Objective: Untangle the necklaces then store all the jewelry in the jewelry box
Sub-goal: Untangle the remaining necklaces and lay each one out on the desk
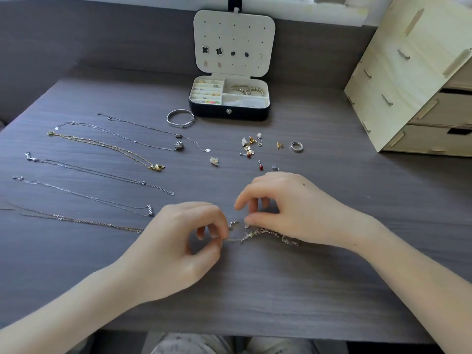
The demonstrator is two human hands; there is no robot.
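Observation:
A tangled clump of fine chain point(265, 235) lies on the dark table between my hands. My left hand point(178, 241) pinches one end of the chain between thumb and fingertip. My right hand point(288, 208) pinches the clump from above with curled fingers. Several untangled necklaces lie in rows at the left, among them a gold necklace point(107, 149) and a silver pendant necklace point(122, 135). The open jewelry box point(229, 111) stands at the back centre, its lid upright with earrings pinned in it.
A silver bangle point(180, 118) lies left of the box. Loose earrings point(251, 145), a silver ring point(296, 146) and a red stud point(260, 166) are scattered behind my right hand. A wooden drawer unit point(419, 80) stands at the back right.

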